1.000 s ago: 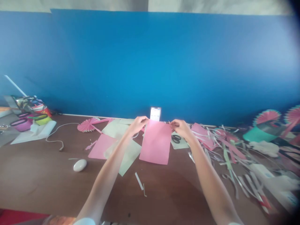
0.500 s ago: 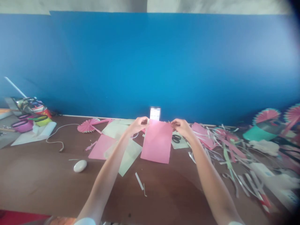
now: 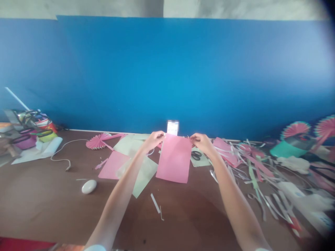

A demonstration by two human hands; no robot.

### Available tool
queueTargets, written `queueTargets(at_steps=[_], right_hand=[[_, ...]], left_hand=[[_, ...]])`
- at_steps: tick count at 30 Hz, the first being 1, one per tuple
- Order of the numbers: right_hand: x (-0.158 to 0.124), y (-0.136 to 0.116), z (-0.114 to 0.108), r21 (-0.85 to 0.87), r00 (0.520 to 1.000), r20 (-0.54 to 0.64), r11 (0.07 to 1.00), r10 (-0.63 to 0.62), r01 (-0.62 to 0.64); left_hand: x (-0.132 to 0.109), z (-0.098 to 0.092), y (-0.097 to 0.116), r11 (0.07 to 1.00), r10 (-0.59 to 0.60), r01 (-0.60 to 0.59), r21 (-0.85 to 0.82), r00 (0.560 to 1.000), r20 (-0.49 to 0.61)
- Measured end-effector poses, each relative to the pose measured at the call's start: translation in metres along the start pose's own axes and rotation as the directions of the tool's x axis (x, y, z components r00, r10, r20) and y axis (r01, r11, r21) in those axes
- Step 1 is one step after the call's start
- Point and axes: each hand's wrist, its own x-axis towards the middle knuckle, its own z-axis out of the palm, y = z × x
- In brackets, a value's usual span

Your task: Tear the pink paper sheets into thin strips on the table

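A pink sheet of paper (image 3: 174, 160) hangs upright between my hands, facing me. My left hand (image 3: 156, 140) pinches its upper left corner with thumb and fingers. At the upper right corner, my right hand (image 3: 201, 141) grips the sheet in the same way. Close to my right hand, dark-handled scissors (image 3: 196, 155) lie on a pale sheet; their blades are hidden. Beneath my left forearm are pale green paper (image 3: 145, 176) and another pink sheet (image 3: 112, 166). Behind the held sheet's top edge stands a small white card (image 3: 172, 128), partly blurred.
A pink folded paper fan (image 3: 98, 141) and a white oval object (image 3: 89, 187) lie left on the brown table (image 3: 65, 209). Paper strips (image 3: 258, 174) are heaped at the right. A blue panel (image 3: 162, 76) rises behind. A blurred hand-like shape (image 3: 7, 147) shows far left.
The view has shifted very slightly. My hands keep the same hold on the pink sheet. A blurred hand-like shape has come in at the far left.
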Motion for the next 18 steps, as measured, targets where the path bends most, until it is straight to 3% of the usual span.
queueTargets(at_steps=[6,12,15,18], right_hand=[[-0.002,-0.006,0.001,-0.033,0.999,-0.030,0.999,-0.022,0.021],[-0.003,-0.007,0.003,-0.039,0.998,0.060,0.999,0.000,0.003],[-0.004,-0.010,0.002,-0.037,0.998,0.034,0.998,-0.046,0.048],[-0.006,-0.016,0.001,-0.063,0.991,0.027,0.989,-0.134,0.136]], left_hand=[[-0.001,0.002,0.001,0.998,-0.007,0.008,0.067,1.000,-0.020],[-0.001,0.000,0.003,0.998,0.047,-0.048,0.044,0.999,0.022],[0.000,-0.001,0.003,0.997,0.067,-0.068,0.037,0.997,0.030],[0.002,0.001,0.004,0.988,0.131,-0.127,0.086,0.990,-0.049]])
